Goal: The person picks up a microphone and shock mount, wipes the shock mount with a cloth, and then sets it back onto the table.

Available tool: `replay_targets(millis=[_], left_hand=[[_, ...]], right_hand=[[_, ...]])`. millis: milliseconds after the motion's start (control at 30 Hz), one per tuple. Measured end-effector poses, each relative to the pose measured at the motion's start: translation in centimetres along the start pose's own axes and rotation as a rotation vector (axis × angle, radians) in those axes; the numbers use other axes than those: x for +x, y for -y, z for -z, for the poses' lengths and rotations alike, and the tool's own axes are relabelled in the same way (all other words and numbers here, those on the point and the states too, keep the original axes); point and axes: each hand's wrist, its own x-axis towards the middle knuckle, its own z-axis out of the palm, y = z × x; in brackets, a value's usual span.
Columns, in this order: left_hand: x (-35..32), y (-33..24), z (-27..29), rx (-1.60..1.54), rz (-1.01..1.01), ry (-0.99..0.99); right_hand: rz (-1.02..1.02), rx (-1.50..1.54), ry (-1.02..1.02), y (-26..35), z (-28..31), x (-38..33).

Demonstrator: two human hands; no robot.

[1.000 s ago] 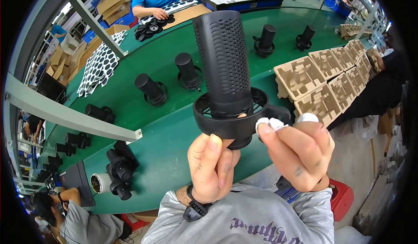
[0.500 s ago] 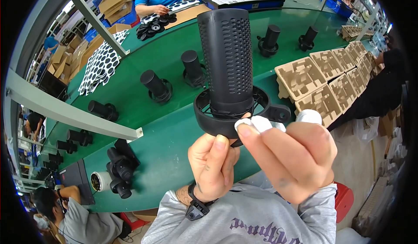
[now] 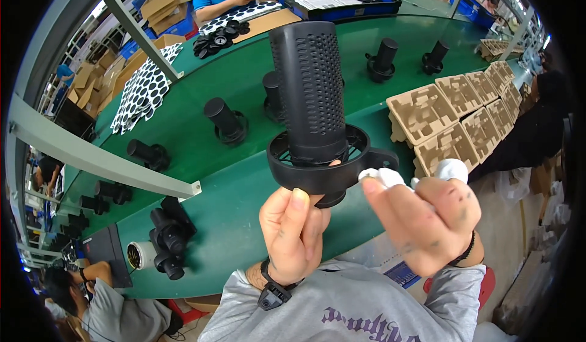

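A black microphone [image 3: 311, 91] with a perforated cylindrical body stands nearly upright in front of me, seated in a black ring-shaped shock mount [image 3: 305, 178] with a side lug. My left hand [image 3: 292, 235] grips the mount from below, thumb on the ring's lower front; its other fingers are partly hidden. A white cloth [image 3: 386, 176] is pinched in my right hand [image 3: 427, 217], closed beside the ring near the lug. Part of that cloth bulges out above the fist. Whether the cloth touches the mount I cannot tell.
Similar microphones [image 3: 224, 121] stand or lie along the green conveyor [image 3: 342, 107]. More black units [image 3: 171, 235] and a white roll [image 3: 140, 254] sit at left on the green bench. Moulded cardboard trays [image 3: 422, 113] line the right. Across, a person in blue [image 3: 223, 0] sits beside black discs.
My right hand and the cloth have moved right, from the ring's front toward its lug. The microphone has shifted slightly left and down. Across the belt, the person's hands have come together.
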Motion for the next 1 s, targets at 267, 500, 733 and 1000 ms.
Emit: replay_targets(millis=[267, 500, 733, 1000], left_hand=[[-0.3, 0.0, 1.0, -0.126, 0.094, 0.139], [-0.4, -0.2, 1.2, -0.153, 0.119, 0.165], [-0.8, -0.4, 0.4, -0.121, 0.136, 0.143], [-0.7, -0.3, 0.9, -0.112, 0.074, 0.158]], right_hand=[[-0.329, 0.128, -0.092, -0.5, 0.8, 0.1], [-0.278, 0.179, -0.081, 0.2, 0.8, 0.6], [-0.184, 0.148, -0.11, 0.9, 0.1, 0.9], [-0.163, 0.174, -0.005, 1.1, 0.5, 0.4]])
